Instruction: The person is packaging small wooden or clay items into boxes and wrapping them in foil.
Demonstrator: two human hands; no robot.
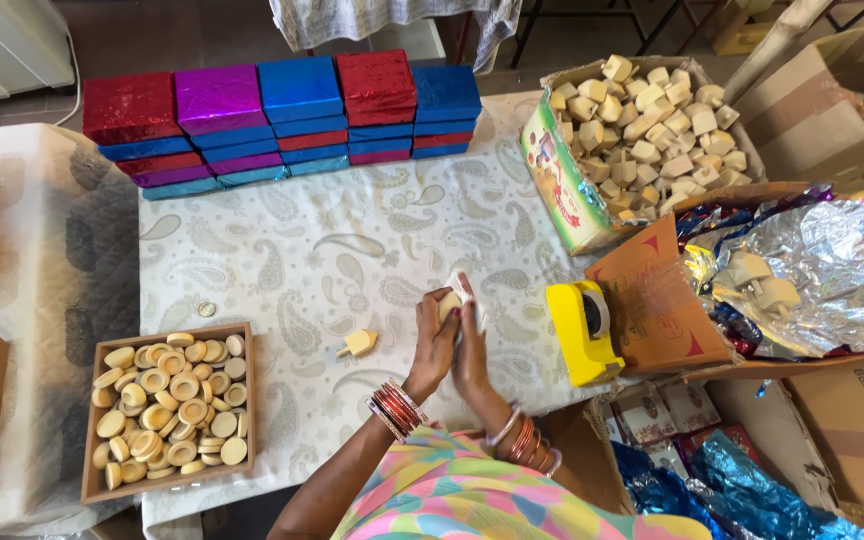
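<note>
Both my hands meet over the white paisley tablecloth [352, 250], closed together around a small cream-coloured block [449, 300]. My left hand [435, 345] cups it from the left and my right hand [471, 345] presses it from the right. Red and gold bangles circle both wrists. A second cream block [359, 343] lies loose on the cloth just left of my hands. A yellow tape dispenser [580, 333] stands immediately to the right.
A wooden tray [89, 420] of several round cream pieces sits front left. Stacks of foil-wrapped boxes [282, 115] in red, blue and purple line the back. A cardboard box [552, 160] of cream blocks stands back right. Foil sheets [822, 270] and cartons crowd the right.
</note>
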